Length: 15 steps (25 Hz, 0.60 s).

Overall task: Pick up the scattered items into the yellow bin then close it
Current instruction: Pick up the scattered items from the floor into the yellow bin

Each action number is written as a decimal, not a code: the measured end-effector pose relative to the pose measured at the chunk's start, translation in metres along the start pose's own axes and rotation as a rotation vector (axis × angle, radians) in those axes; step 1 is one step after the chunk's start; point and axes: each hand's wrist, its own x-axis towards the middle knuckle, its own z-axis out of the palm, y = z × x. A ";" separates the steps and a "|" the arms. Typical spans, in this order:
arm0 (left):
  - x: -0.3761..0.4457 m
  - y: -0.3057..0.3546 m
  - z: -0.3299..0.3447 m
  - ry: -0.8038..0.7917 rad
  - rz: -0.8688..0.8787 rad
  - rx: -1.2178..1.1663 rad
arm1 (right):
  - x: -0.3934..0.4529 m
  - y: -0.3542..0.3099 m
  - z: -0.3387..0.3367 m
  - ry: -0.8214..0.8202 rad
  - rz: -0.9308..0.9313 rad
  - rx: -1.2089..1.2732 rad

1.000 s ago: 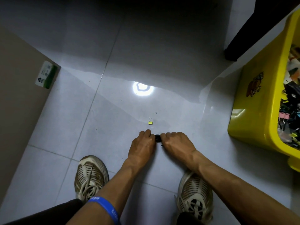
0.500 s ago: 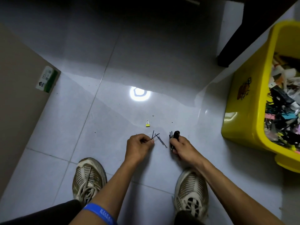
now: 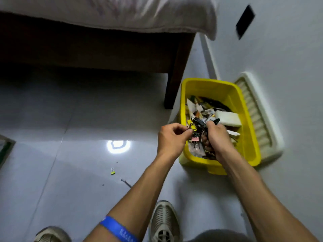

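The yellow bin [image 3: 248, 137] stands open on the floor at the right, full of mixed small items. My left hand [image 3: 172, 138] hovers over the bin's left rim and pinches thin black hair pins [image 3: 190, 125] that stick up from its fingers. My right hand [image 3: 218, 135] is over the bin's inside, curled round a small black clip [image 3: 216, 121]. A small green binder clip [image 3: 113, 171] lies on the tiles to the left. Near it lies a thin dark pin [image 3: 126, 183].
The bin's white lid [image 3: 258, 116] leans between the bin and the wall at the right. A dark wooden bed frame with a leg [image 3: 176, 74] stands just behind the bin. My shoes [image 3: 164, 222] are on the grey tile floor below.
Both hands lifted from the floor in front of my shoes and moved right to the bin, carrying the pins and the black clip. The view swung toward the bin and bed.
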 end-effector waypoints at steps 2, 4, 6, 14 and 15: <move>0.004 0.007 0.026 -0.045 -0.027 0.017 | 0.013 -0.006 -0.015 0.071 0.043 -0.107; 0.005 -0.004 0.025 -0.035 -0.064 0.038 | 0.020 -0.001 -0.012 0.086 -0.001 -0.271; 0.001 -0.023 0.007 0.040 -0.074 0.075 | 0.014 0.006 0.004 0.104 -0.147 -0.335; -0.029 -0.160 -0.160 0.453 -0.401 0.351 | -0.059 0.106 0.158 -0.283 -0.502 -0.588; -0.030 -0.177 -0.175 0.454 -0.423 0.412 | -0.060 0.129 0.175 -0.370 -0.470 -0.727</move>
